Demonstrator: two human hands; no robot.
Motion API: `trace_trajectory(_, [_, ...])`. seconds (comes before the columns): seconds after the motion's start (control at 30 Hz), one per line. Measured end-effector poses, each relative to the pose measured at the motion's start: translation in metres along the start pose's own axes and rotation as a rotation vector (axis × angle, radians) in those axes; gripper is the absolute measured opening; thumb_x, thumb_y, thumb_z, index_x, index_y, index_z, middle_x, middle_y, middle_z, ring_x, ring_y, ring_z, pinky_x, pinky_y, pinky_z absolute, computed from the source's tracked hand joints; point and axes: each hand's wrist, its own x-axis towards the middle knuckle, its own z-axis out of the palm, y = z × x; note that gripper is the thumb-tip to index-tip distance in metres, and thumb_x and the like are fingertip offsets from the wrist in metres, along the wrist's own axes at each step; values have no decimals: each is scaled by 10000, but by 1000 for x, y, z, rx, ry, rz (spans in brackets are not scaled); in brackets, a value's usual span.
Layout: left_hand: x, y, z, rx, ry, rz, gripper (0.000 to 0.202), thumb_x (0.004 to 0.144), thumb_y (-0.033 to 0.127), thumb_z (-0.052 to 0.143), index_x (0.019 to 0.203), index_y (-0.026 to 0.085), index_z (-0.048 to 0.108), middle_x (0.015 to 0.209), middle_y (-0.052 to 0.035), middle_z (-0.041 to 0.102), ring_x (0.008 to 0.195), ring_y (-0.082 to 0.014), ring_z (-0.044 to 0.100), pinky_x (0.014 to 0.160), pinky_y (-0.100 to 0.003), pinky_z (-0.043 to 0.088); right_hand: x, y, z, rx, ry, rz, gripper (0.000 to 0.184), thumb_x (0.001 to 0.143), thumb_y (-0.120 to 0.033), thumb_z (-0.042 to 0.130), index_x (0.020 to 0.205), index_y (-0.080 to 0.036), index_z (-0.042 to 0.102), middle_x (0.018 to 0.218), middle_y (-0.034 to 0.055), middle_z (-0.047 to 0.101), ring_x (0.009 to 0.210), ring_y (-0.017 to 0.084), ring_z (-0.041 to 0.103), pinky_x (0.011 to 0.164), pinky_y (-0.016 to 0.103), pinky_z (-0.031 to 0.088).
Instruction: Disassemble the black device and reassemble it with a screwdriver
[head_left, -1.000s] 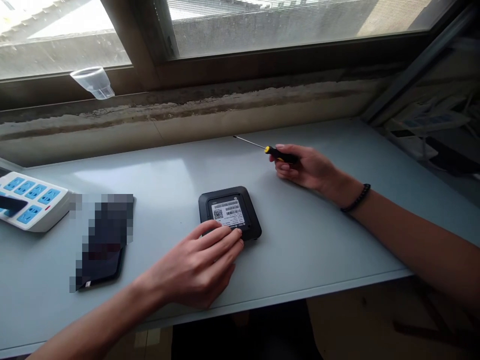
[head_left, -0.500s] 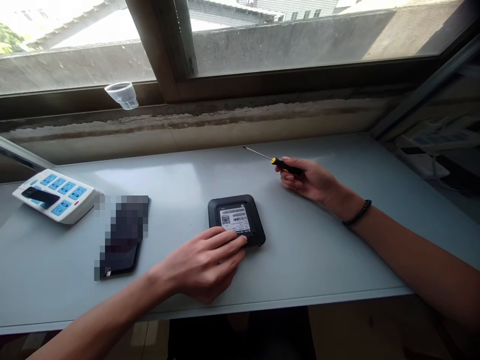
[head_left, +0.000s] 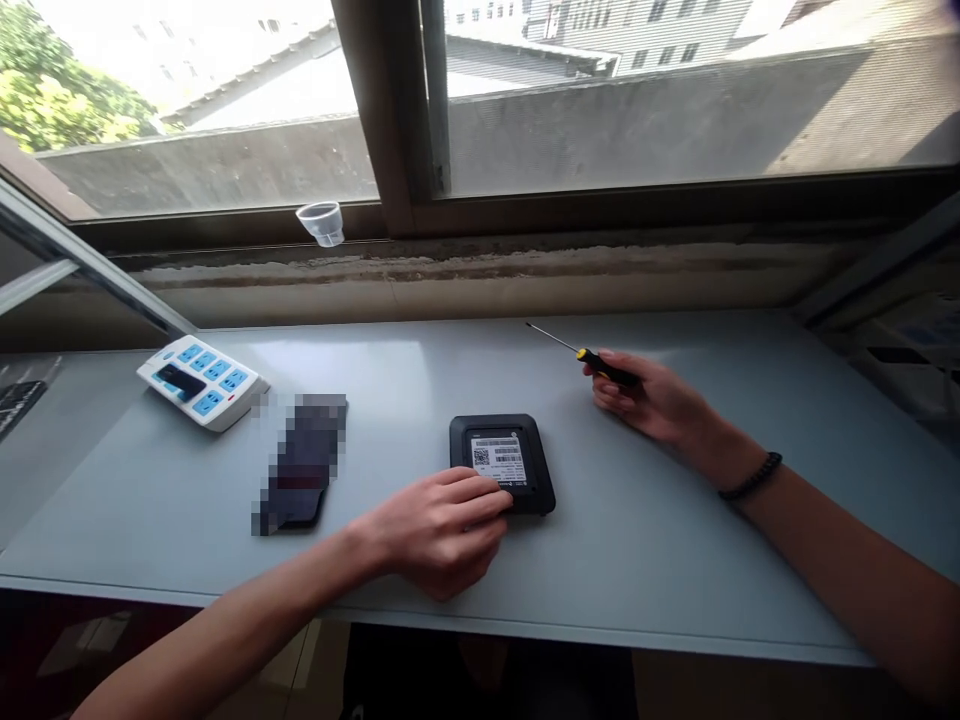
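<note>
A flat black square device (head_left: 538, 455), with a white label carrying a QR code and barcodes, lies label-up on the table. My left hand (head_left: 454, 530) is closed on its near left edge, fingers bent over the top; the thumb is hidden underneath. To the right of the device, my right hand (head_left: 649, 395) is wrapped round the black and yellow handle of a screwdriver (head_left: 607, 370). Its thin shaft points away to the upper left, and the tip is apart from the device.
On the grey table (head_left: 405, 390), a dark phone (head_left: 307, 470), partly blurred out, lies left of the device. Behind it stands a white power strip (head_left: 244, 400) with blue sockets and a black plug-like piece on top. A clear plastic cup (head_left: 322, 225) is at the window ledge.
The camera view has turned, so everything appears shifted right and most things lower. Both hands keep nearly the same pose, left on the device and right around the screwdriver.
</note>
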Motion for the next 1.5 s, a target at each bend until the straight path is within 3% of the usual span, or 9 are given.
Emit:
trace_trajectory(0.1, [0, 1, 2, 24, -14, 0, 106, 900, 156, 583, 822, 162, 654, 963, -125, 728, 858, -197, 710, 747, -313, 604, 0, 1, 0, -2, 33, 9, 269, 938, -381, 648, 873, -120, 648, 633, -29, 489, 504, 44, 401, 470, 175, 374])
trace_trajectory(0.2, [1, 2, 4, 46, -22, -1, 123, 905, 148, 599, 795, 160, 652, 957, -123, 722, 837, -192, 701, 731, -308, 595, -1, 1, 1, -4, 77, 12, 311, 988, -408, 599, 1147, -144, 642, 1052, 64, 667, 862, 130, 643, 753, 297, 579])
trace_trajectory(0.3, [2, 3, 3, 63, -24, 0, 144, 912, 136, 609, 776, 159, 648, 929, -111, 715, 783, -175, 682, 695, -294, 580, -1, 2, 2, -5, 99, 20, 385, 984, -408, 604, 1287, -171, 611, 1294, 109, 624, 1115, 207, 639, 949, 424, 572])
trace_trajectory(0.73, [9, 8, 2, 66, 81, -41, 182, 861, 93, 594, 692, 130, 651, 752, -72, 656, 633, -159, 576, 529, -288, 453, -1, 0, 6, -34, 137, 29, 351, 988, -418, 596, 1233, -169, 633, 1241, 104, 644, 1064, 187, 646, 916, 389, 577])
trace_trajectory(1.2, [3, 9, 5, 82, 60, -47, 193, 914, 124, 578, 731, 160, 627, 860, -99, 702, 772, -178, 664, 614, -278, 527, -2, 0, -4, -1, 70, 10, 338, 989, -417, 594, 1194, -153, 640, 1178, 97, 659, 996, 167, 653, 865, 357, 585])
trace_trajectory(1.5, [9, 9, 0, 69, 64, -56, 195, 880, 93, 559, 705, 140, 630, 757, -73, 664, 659, -165, 592, 544, -288, 482, 3, 3, -5, 3, 57, 9, 361, 987, -412, 597, 1260, -177, 627, 1283, 110, 631, 1102, 198, 640, 946, 406, 572])
